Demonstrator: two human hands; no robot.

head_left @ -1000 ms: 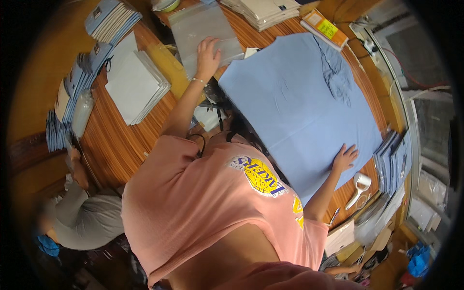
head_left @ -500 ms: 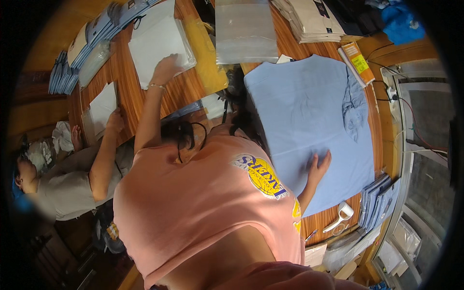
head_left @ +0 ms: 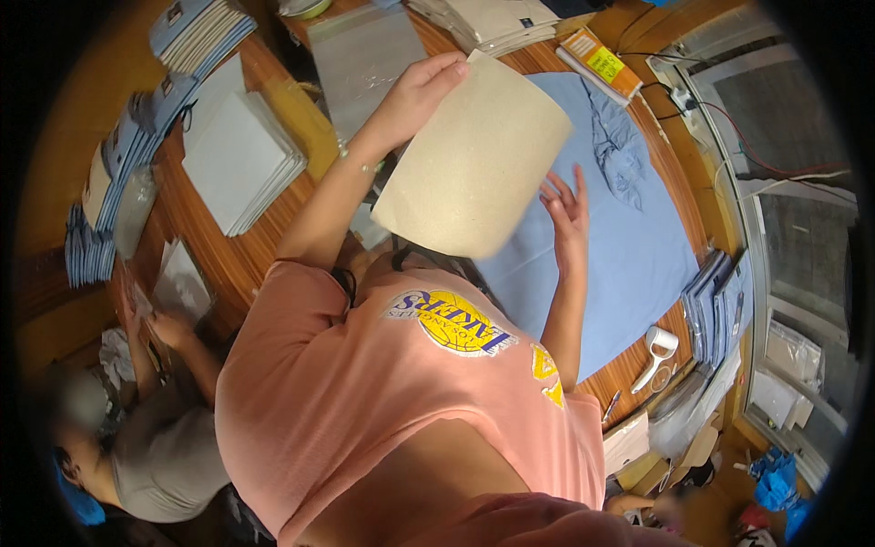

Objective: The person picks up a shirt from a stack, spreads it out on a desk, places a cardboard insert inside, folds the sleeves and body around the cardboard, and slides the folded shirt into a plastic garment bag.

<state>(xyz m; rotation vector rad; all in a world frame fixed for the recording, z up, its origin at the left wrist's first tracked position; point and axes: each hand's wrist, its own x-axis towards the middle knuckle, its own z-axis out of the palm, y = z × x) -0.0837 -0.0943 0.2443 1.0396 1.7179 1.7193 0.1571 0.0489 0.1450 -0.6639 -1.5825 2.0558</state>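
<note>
A beige sheet of card [head_left: 469, 155], slightly curved, hangs in the air with my left hand [head_left: 434, 84] closed on its top left corner. Beneath and behind it, a light blue shirt [head_left: 620, 283] lies spread on the table, its sleeve bunched at the far right. The card hides part of the shirt. My right hand [head_left: 569, 215] is over the shirt beside the card's right edge, fingers apart and holding nothing.
A stack of white sheets [head_left: 237, 159] and a clear plastic bag [head_left: 365, 64] lie to the left. Folded blue shirts [head_left: 715, 296] and a white-handled tool [head_left: 654, 356] sit at right. A co-worker [head_left: 173, 447] handles something at far left.
My left hand has come away from the white stack and moved right with a sheet of card. My right hand has lifted from the shirt's lower part and moved farther up.
</note>
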